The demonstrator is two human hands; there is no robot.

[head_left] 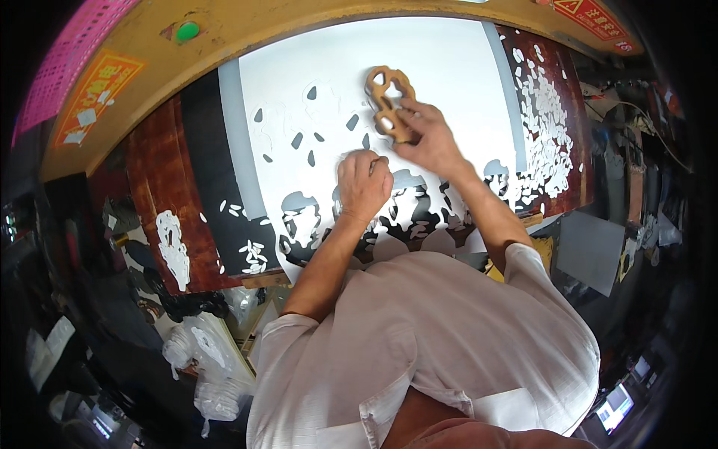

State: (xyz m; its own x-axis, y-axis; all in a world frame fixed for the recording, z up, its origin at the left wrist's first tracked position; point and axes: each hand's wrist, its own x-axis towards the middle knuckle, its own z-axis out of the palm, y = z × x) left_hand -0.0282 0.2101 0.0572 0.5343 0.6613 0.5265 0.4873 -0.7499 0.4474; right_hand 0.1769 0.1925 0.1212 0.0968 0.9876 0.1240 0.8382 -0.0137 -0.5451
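My right hand (434, 142) grips the lower right edge of a tan cutting die (402, 135), a rounded frame with several openings. The die rests on a large white sheet (299, 60), and white shows through its openings. Closer to me and to the left, my left hand (364, 183) is closed with its fingers curled in, low over the sheet. Whatever it pinches, if anything, is hidden. Small dark holes and faint cut outlines mark the sheet left of the die. Along its near edge run larger cut-out gaps showing the dark surface beneath.
Small white offcuts (544, 127) lie heaped on the brown board at the right. White cut pieces (173, 251) are stacked on the left board. A yellow machine beam (262, 34) with a green button (188, 31) spans the far side. Plastic bags (213, 352) hang below left.
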